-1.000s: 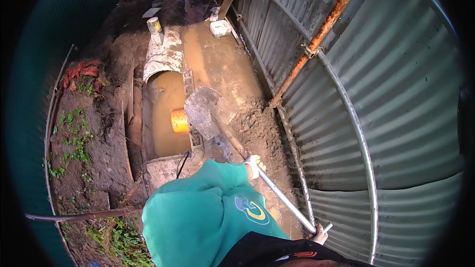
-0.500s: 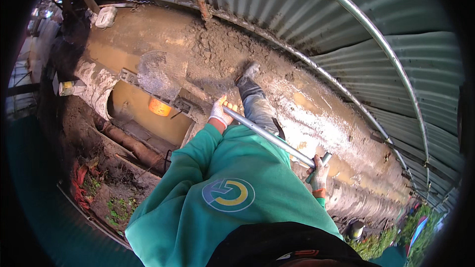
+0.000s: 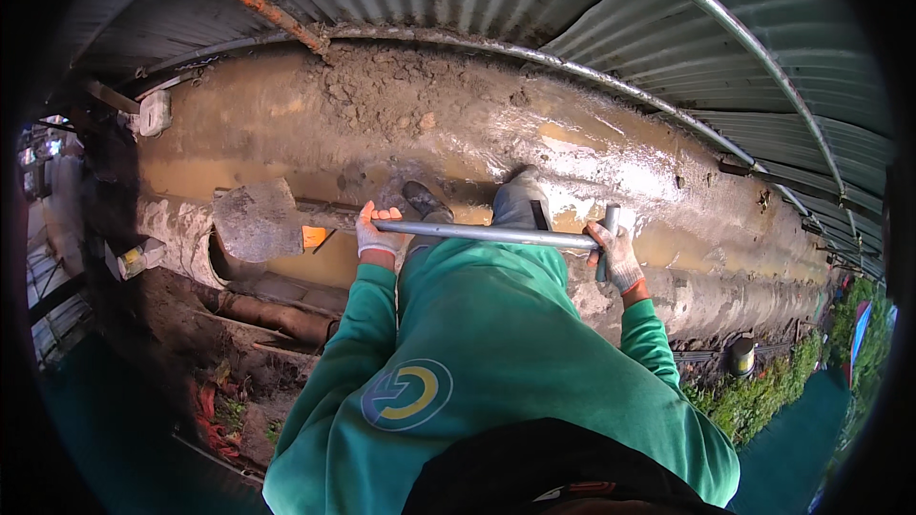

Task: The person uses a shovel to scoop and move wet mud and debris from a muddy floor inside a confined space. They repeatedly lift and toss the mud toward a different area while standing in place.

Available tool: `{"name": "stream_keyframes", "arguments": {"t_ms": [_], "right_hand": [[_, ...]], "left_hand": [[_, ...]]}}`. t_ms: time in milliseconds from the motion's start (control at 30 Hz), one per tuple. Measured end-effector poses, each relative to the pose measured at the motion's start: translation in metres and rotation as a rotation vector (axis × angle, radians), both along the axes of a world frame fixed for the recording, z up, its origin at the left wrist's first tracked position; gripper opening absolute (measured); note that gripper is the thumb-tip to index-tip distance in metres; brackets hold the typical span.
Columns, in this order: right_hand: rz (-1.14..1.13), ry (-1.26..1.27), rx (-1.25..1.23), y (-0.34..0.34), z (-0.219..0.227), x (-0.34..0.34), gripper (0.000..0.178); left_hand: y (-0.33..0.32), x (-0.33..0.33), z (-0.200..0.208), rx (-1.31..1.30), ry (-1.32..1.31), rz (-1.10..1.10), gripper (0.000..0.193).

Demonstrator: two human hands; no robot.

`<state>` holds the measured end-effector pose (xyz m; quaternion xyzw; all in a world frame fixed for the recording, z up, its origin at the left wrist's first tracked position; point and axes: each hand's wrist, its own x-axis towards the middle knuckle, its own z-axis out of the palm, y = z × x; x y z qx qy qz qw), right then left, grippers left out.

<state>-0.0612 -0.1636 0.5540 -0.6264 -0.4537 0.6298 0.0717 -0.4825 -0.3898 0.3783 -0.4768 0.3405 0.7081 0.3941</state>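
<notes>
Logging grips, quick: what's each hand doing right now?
Left hand: closed, holding the shovel shaft.
Right hand: closed, holding the crossbar handle at its end.

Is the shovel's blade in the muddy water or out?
Out: the whole shovel blade shows, no water over it, and it hides part of the pale pipe.

A round emblem (image 3: 407,395) marks the green sweatshirt (image 3: 520,334).
</notes>
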Motion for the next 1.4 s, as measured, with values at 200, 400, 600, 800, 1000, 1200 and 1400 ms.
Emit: {"name": "stream_keyframes", "arguments": {"t_ms": [200,400,600,800,1000,1200,1400], "right_hand": [[-0.073,0.034,-0.014,0.039,-0.034,0.079,0.04],[-0.295,-0.009,-0.103,0.078,-0.068,0.201,0.038],[-0.856,-0.394,-0.099,0.036,-0.079,0.278,0.031],[-1.127,-0.859,-0.081,0.037,-0.099,0.322,0.04],[-0.954,-0.805,0.114,0.115,-0.15,0.335,0.035],[-0.751,-0.617,0.112,0.18,-0.212,0.191,0.032],[-0.584,-0.309,0.101,0.079,-0.241,-0.01,0.025]], "left_hand": [[0.056,0.064,0.003,-0.057,0.068,-0.017,0.044],[0.177,0.214,-0.072,0.274,0.118,-0.108,0.045],[0.314,0.411,-0.226,-0.191,-0.196,-0.67,0.028],[0.402,0.632,-0.307,0.043,-0.467,-0.994,0.026],[0.458,0.634,-0.363,0.156,-0.522,-0.947,0.028],[0.483,0.422,-0.415,0.086,-0.351,-0.738,0.032],[0.413,0.157,-0.424,0.178,-0.225,-0.594,0.031]]}}
